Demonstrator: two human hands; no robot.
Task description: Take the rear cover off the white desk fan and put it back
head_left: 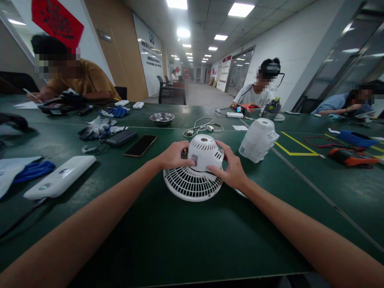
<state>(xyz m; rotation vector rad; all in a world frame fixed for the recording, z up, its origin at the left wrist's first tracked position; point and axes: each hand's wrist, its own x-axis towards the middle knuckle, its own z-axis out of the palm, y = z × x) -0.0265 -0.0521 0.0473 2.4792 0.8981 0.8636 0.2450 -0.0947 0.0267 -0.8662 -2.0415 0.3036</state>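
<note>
In front of me on the green table lies a white fan grille (192,188), its ribs facing up. Over it sits the white fan motor housing (201,150), vented around its top and with a small label on its side. My left hand (177,155) grips the housing's left side, thumb pressed near the label. From the right, my right hand (231,166) wraps the same housing, its thumb across the lower front. Whether housing and grille are joined is hidden. A second white housing in cloudy wrapping (258,140) stands to the right.
Behind are a cable (204,127) and a metal bowl (162,118). Leftward lie a phone (141,145), a black power bank (121,138), gloves (99,129) and a white device (61,176). A multimeter (352,157) lies at right. Several people sit around the table.
</note>
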